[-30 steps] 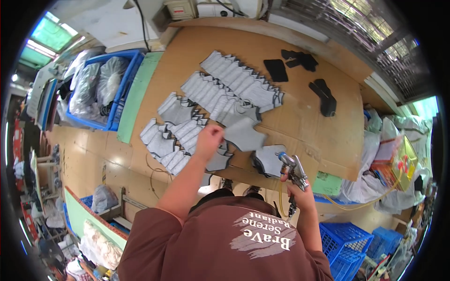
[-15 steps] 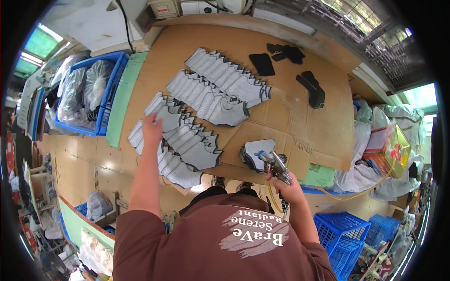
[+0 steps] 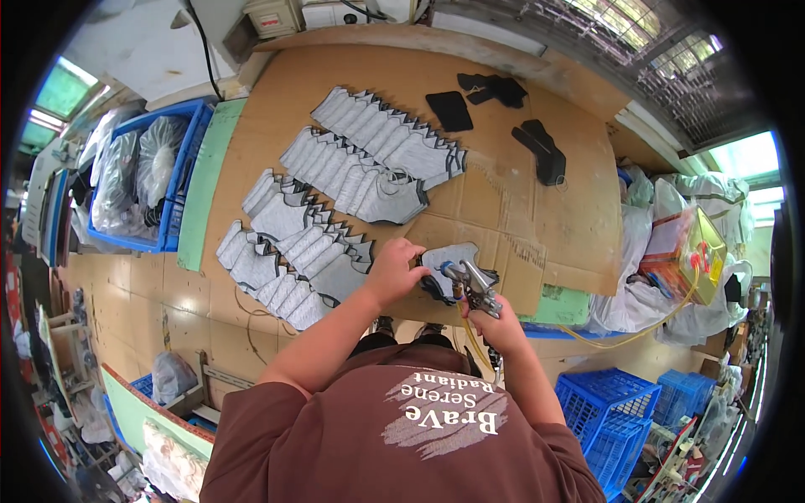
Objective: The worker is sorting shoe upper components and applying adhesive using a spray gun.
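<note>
My right hand (image 3: 496, 325) is wrapped round the grip of a metal spray gun (image 3: 471, 285) with a yellow hose running down from it. The gun's blue-tipped nozzle is over a small stack of grey, dark-edged fabric pieces (image 3: 453, 256) at the table's near edge. At the left side of that stack is my left hand (image 3: 394, 270), thumb and fingers apart, nothing visible in them. Similar grey pieces lie overlapped in fanned rows: two upper rows (image 3: 356, 180) and two lower rows (image 3: 314, 251), left of the stack.
Brown cardboard (image 3: 520, 201) covers the table. Black cut pieces (image 3: 541, 152) lie toward its far right. A blue crate (image 3: 172, 210) with plastic bags stands at left. On the right are a yellow-and-orange box (image 3: 681, 251), a yellow hose (image 3: 637, 342) and blue crates (image 3: 608, 394).
My left hand has moved right, from the lower-left rows to the left side of the stack. My right hand keeps the spray gun, now slightly further left and lower over the stack.
</note>
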Demonstrator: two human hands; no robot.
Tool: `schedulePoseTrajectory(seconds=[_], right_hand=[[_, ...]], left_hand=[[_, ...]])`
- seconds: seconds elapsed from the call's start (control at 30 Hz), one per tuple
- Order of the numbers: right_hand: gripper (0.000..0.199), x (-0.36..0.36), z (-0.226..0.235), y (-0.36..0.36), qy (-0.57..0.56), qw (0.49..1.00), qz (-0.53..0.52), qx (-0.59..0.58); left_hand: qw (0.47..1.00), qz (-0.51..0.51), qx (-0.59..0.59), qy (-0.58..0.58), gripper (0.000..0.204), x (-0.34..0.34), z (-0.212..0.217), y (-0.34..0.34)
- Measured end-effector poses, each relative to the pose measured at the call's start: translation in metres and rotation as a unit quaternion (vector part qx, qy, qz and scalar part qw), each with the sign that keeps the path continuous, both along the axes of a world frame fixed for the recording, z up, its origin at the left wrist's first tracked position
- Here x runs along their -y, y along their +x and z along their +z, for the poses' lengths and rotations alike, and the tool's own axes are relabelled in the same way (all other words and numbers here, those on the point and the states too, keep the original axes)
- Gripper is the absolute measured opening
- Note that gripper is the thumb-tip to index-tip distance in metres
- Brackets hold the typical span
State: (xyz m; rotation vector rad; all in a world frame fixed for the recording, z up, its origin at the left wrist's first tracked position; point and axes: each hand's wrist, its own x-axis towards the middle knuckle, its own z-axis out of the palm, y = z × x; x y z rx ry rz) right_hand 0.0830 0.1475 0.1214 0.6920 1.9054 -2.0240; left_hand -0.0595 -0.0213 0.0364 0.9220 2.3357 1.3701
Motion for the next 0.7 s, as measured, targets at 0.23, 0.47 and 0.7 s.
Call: schedulePoseTrajectory(seconds=[0.23,0.47,0.7], right_hand=[[0.025,-0.001,-0.004,0.002,0.02,0.998,-0.038,-0.039],[0.023,-0.015,0.002,0.01,-0.001,0.996,-0.076,0.037],[0.023,-0.024,-0.009,0.021,0.013,0.993,-0.118,-0.009]], left_hand=[[1.0,0.011,0.008,0.011,0.029,-0.003,0.008,0.001],[0.999,0.021,0.03,0.017,0.027,-0.005,0.01,0.001],[0.998,0.019,0.056,-0.008,0.024,-0.003,0.004,-0.001]])
